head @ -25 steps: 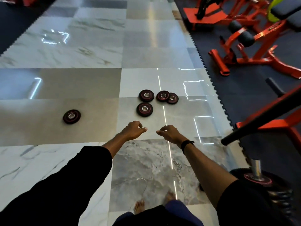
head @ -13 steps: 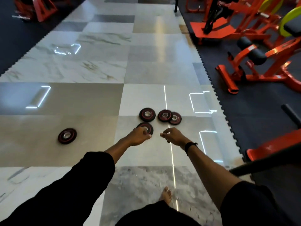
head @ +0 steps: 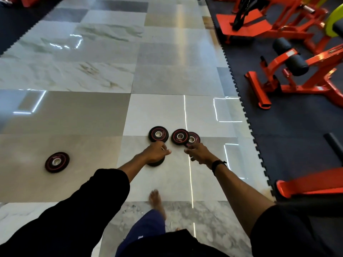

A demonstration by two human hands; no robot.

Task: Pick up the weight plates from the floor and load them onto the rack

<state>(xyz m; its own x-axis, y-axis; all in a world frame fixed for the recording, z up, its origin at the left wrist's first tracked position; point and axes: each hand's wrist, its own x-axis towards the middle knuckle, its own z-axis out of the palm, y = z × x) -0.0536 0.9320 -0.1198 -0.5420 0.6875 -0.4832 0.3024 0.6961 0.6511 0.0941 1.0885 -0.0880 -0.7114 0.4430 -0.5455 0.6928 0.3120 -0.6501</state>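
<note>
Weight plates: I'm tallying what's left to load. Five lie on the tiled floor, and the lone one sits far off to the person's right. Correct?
Not quite. The head view shows the lone weight plate off to the person's left, not right. The rest holds: five plates on the tiled floor, one mostly hidden under the left hand.

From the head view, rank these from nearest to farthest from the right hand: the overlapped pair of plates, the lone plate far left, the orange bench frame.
From the right hand:
1. Overlapped pair of plates, just ahead, at the fingertips.
2. Orange bench frame, ahead to the right, on the dark mat.
3. Lone plate, far left on the tiles.
</note>
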